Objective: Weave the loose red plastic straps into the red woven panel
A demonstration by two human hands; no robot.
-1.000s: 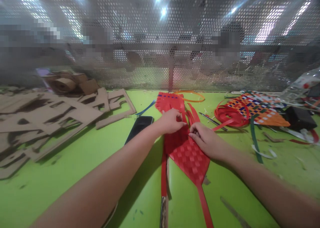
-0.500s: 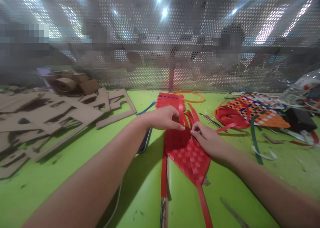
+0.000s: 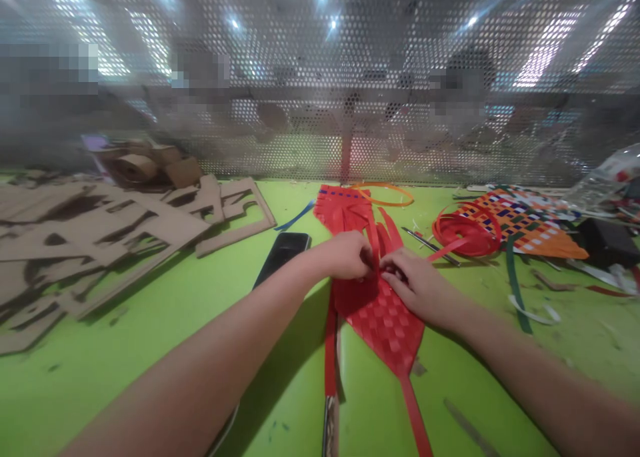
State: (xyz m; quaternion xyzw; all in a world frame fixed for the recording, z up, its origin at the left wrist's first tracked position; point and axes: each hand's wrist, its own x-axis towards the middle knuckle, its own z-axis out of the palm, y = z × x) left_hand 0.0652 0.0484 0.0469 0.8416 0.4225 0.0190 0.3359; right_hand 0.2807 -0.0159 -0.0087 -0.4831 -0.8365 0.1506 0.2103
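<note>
A red woven piece (image 3: 387, 323) lies on the green table, with loose red strips (image 3: 386, 235) rising from its upper part and one long strip running down from its tip. My left hand (image 3: 353, 257) is closed at the upper left of the weave, its fingertips against a red strip. My right hand (image 3: 413, 280) rests on the weave's right side, fingers bent and pinched together at the strips; what lies between them is too small to tell. Behind my hands is a red piece with a row of blue squares (image 3: 340, 197).
Cardboard cut-outs (image 3: 150, 220) pile up at the left. A phone (image 3: 285, 253) lies beside my left forearm. At the right are a red strip coil (image 3: 465, 233), an orange checkered weave (image 3: 530, 223), a pen (image 3: 430, 245) and a bottle (image 3: 610, 180). A perforated screen (image 3: 300, 137) stands behind.
My left hand has moved down and right, closer to my right hand, and its fingers have closed more. The phone now shows more. The red strips at the top have shifted.
</note>
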